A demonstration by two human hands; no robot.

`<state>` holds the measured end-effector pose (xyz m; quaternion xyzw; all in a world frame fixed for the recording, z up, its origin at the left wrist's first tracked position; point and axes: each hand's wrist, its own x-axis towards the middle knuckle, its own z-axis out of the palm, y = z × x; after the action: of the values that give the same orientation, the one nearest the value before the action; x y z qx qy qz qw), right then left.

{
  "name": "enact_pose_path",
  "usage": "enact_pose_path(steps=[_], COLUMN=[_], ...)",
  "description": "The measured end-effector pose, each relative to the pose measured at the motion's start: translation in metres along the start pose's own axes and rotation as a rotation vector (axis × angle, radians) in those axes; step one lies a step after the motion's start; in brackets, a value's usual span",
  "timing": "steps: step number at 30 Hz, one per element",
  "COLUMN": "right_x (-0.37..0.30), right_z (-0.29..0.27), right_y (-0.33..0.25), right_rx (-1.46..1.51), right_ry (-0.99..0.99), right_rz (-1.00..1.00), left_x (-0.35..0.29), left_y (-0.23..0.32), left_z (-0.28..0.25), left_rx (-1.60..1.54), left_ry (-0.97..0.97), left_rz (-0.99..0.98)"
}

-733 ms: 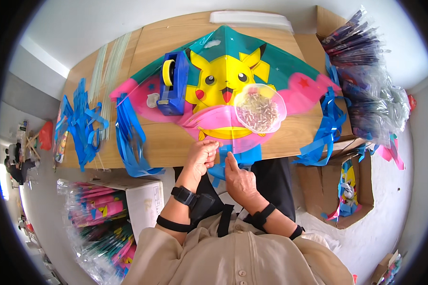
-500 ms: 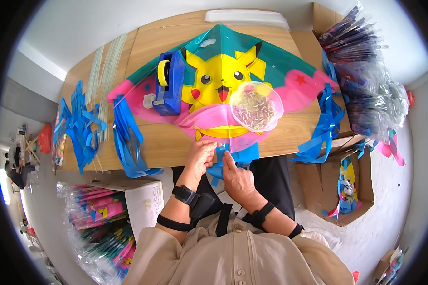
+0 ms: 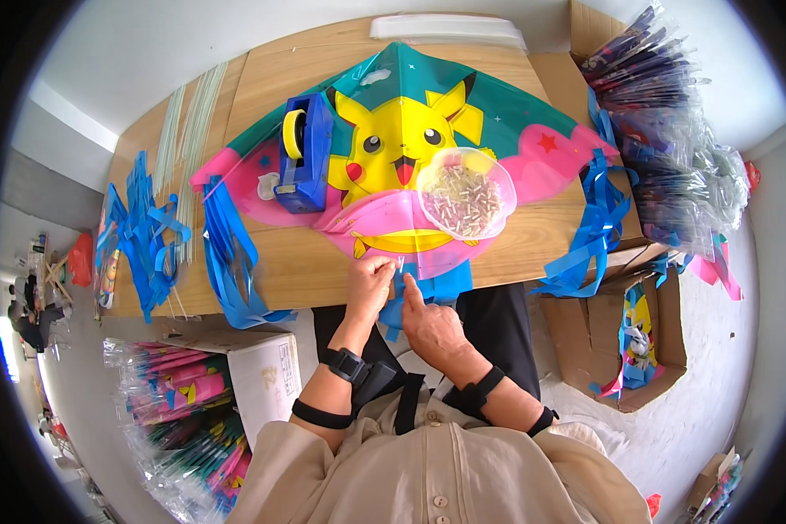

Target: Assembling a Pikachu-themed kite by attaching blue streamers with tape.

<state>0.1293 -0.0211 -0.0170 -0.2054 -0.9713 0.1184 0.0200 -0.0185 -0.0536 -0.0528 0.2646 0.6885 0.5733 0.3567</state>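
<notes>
A teal and pink kite (image 3: 498, 105) with a yellow cartoon figure lies spread on the wooden table. At its lower tip, my left hand (image 3: 371, 284) is closed in a pinch on a small clear tube (image 3: 401, 262). Beside it my right hand (image 3: 435, 330) points its index finger toward the kite's bottom edge, with the thumb and other fingers curled; anything within them is hidden. Blue streamers (image 3: 445, 278) hang from that edge between the hands. On the kite rest a clear plastic bowl (image 3: 508, 188) of small tubes and a blue tape dispenser (image 3: 316, 166).
More blue ribbons hang over the table edge at left (image 3: 227, 253) and right (image 3: 592, 231). Thin white rods (image 3: 203, 113) lie at the far left. Bagged kites (image 3: 655, 131) are piled at the right, above an open cardboard box (image 3: 576, 341). Other packaged kites (image 3: 183, 393) stand lower left.
My right index fingertip has drawn slightly down and left, away from the kite's tip. The small tube at my left fingertips shows more clearly. The whole view has shifted slightly.
</notes>
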Motion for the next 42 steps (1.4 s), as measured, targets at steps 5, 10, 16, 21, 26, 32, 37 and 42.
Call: enact_pose_path(steps=[5, 10, 16, 21, 26, 32, 37, 42], right_x=[0.002, 0.0, -0.005, 0.001, 0.001, -0.002, -0.01, -0.014], right_z=[-0.002, -0.003, 0.0, -0.004, 0.001, -0.008, -0.003, 0.003], right_y=[-0.001, -0.002, 0.01, 0.016, 0.012, 0.017, 0.023, 0.019], right_rx=[-0.043, -0.04, 0.536, 0.71, 0.588, 0.83, 1.719, 1.892], right_ry=[0.005, 0.048, 0.387, 0.335, 0.366, 0.249, 0.263, 0.389], right_rz=[-0.022, -0.003, 0.131, 0.51, 0.504, 0.451, 0.538, 0.603], left_x=[0.014, 0.0, 0.001, -0.025, -0.055, -0.051, -0.047, -0.053], left_y=[-0.034, 0.032, 0.029, 0.033, 0.046, 0.037, 0.031, 0.038], left_z=[-0.002, -0.017, -0.01, -0.008, 0.023, 0.025, 0.018, 0.024], left_rx=[0.132, -0.331, -0.328, -0.249, 0.028, -0.027, -0.185, -0.277], left_ry=[0.114, -0.312, 0.034, -0.056, -0.126, -0.086, -0.136, -0.046], left_rz=[0.223, -0.596, -0.283, -0.251, 0.047, 0.028, -0.107, -0.135])
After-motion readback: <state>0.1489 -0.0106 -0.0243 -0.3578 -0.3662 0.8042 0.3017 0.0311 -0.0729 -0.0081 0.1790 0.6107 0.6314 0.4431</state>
